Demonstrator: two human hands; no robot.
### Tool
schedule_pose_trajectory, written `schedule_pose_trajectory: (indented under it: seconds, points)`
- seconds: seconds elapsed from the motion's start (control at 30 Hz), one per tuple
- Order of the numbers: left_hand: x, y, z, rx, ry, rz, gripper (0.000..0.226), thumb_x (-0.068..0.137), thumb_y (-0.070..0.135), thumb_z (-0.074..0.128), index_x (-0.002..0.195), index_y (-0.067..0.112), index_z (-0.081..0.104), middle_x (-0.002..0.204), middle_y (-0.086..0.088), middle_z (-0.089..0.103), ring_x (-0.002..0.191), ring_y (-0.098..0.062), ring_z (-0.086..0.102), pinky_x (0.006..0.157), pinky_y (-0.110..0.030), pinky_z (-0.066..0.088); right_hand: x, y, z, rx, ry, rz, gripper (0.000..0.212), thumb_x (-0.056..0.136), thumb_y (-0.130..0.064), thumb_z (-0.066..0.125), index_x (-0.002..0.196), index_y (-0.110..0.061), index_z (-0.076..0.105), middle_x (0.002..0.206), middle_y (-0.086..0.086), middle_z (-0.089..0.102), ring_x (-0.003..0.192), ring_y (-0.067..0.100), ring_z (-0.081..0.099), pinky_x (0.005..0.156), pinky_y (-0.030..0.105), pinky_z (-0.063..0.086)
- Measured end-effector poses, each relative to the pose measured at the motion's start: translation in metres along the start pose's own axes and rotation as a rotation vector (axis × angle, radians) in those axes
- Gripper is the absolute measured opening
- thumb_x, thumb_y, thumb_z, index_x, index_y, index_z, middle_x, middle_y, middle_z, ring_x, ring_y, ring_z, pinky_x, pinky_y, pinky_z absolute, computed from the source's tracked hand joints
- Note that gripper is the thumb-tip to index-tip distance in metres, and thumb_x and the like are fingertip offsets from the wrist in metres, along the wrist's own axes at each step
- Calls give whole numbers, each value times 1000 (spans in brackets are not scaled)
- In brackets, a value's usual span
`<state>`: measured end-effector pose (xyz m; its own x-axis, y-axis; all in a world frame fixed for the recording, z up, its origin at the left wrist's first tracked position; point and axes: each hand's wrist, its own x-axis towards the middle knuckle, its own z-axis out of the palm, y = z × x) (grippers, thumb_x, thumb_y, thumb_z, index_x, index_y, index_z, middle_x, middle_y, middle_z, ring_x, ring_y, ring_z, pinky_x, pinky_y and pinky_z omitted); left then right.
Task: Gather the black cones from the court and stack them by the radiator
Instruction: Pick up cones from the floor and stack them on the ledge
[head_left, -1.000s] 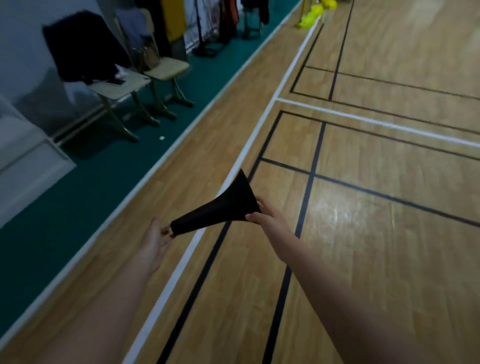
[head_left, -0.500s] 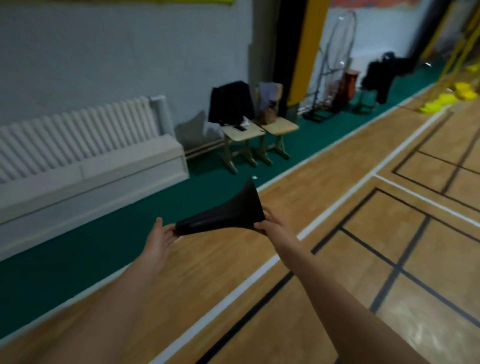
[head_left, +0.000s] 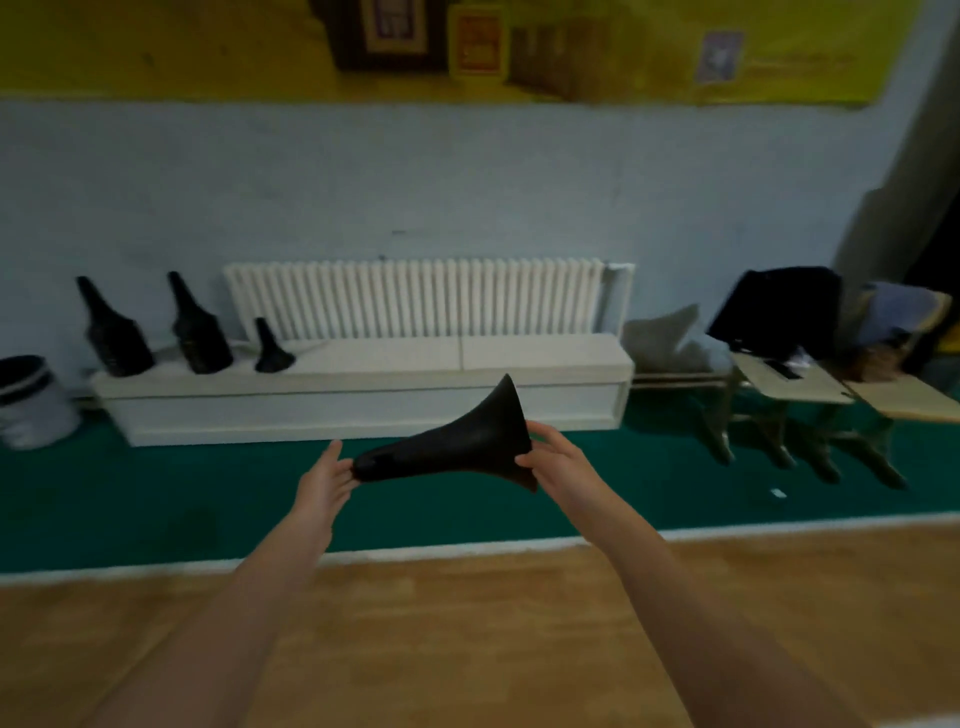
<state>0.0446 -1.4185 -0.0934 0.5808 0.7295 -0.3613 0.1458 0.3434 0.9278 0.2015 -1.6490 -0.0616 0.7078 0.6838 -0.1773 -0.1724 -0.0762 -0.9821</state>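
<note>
Black cone (head_left: 457, 441) held sideways: right hand (head_left: 553, 457) grips its flared rim; left hand (head_left: 324, 478), fingers straight, props the tip. Probably light and rubbery; the rim offers the surest hold.

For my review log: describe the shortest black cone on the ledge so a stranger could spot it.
Find the white radiator on the far wall and the white ledge below it. Three black cone piles stand at the ledge's left end; the short cone is the rightmost, before the radiator's left edge. It is far lower than the left stack and the middle stack.
</note>
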Motion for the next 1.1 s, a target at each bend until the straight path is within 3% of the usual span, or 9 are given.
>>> schedule_pose_trajectory:
  seconds: [0.3,0.7,0.87,1.1]
  points:
    - [105,73,-162,-64,228,23,52,98,42,44,130,1,53,134,-16,53,124,-29,49,112,-36,33,146,-25,176,-81,-169,46,46,85,-1,53,124,-25,54,121,3,66,113,21,59,104,36,41]
    - [261,140,-258,-138,476,44,43,99,34,44,136,12,45,137,-11,48,124,-30,48,104,-35,38,347,-43,317,-126,-344,77,40,87,-2,52,121,-24,55,113,-1,65,112,15,57,101,29,39]
    - [353,195,-292,-89,567,28,42,99,35,46,133,11,47,136,-9,50,124,-29,48,102,-38,40,456,-64,370,-86,-416,124,33,89,1,51,110,-25,56,117,8,62,113,19,57,104,30,40]
    - [465,258,-373,-57,644,-1,42,96,31,53,131,8,47,133,-12,51,118,-28,51,87,-35,41,584,-86,474,-129,-446,151,39,89,1,52,122,-19,52,127,13,56,119,25,53,96,29,45]
